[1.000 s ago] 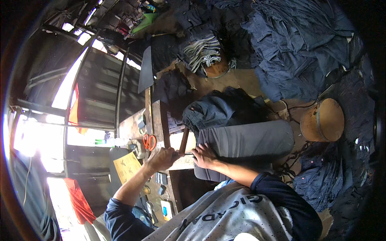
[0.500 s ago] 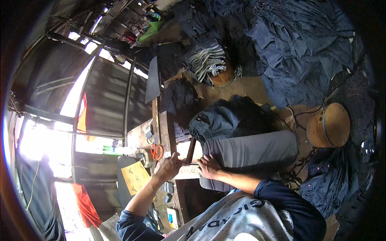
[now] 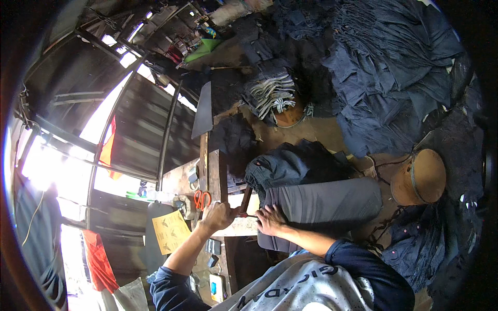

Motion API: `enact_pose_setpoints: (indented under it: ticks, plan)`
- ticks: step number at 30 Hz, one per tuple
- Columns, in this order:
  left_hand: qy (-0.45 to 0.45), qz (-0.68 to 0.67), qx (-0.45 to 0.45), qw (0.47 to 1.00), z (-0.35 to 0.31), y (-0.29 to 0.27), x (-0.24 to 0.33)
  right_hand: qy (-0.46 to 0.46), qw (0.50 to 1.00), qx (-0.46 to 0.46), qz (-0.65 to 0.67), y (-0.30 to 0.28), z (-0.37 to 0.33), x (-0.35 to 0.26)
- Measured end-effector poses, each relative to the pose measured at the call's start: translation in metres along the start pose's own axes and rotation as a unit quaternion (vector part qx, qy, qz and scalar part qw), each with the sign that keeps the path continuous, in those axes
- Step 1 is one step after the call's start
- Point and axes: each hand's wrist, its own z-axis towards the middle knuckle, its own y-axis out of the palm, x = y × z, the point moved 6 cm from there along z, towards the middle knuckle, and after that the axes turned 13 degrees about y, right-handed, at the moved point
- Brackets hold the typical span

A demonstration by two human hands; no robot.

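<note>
My left hand (image 3: 218, 216) is closed over the end of a thin dark piece with a reddish tint (image 3: 245, 214), too small to name, which spans toward my right hand. My right hand (image 3: 271, 221) has its fingers bent at the left end of a long dark grey padded form (image 3: 327, 205), close to that piece. What its fingertips hold is hidden. A dark upright bar (image 3: 246, 199) rises between the hands, just behind them. Dark gathered garments (image 3: 290, 163) lie behind the padded form. Orange-handled scissors (image 3: 202, 199) rest on the wooden bench (image 3: 179, 173), beyond my left hand.
A yellow printed sheet (image 3: 170, 231), small dark blocks (image 3: 212, 246) and a phone-like device (image 3: 216, 287) lie to the left. Striped cloth strips (image 3: 272, 93) sit on a round stool. Another round brown stool (image 3: 419, 176) stands at right. Dark garments (image 3: 394, 78) are heaped at far right.
The whole view has shifted slightly, so most things appear a little lower. Both hands stay at the left end of the padded form, with my left hand's fingers slightly more curled.
</note>
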Motion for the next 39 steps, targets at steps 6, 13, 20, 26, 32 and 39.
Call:
enact_pose_setpoints:
  ticks: [6,13,20,26,32,39]
  plan:
    - [0.088,0.007,0.004,0.996,-0.001,0.002,0.012,0.007,0.999,0.018,-0.044,0.006,0.001,0.000]
    - [0.137,-0.054,0.134,0.980,0.005,0.004,0.007,0.015,0.997,0.044,-0.068,0.003,-0.001,-0.001]
    - [-0.005,0.003,0.091,0.996,0.020,0.019,-0.017,0.035,0.994,0.069,-0.082,-0.006,-0.006,-0.007]
    - [0.052,0.040,0.064,0.996,0.015,0.023,-0.009,0.050,0.994,0.068,-0.073,-0.008,-0.004,-0.004]
    - [-0.128,0.008,0.075,0.989,-0.021,0.018,-0.021,0.018,0.985,0.155,-0.075,-0.012,0.000,-0.006]
    - [-0.265,-0.274,0.558,0.737,-0.162,0.078,-0.025,-0.074,0.986,0.128,-0.075,-0.010,0.001,-0.011]
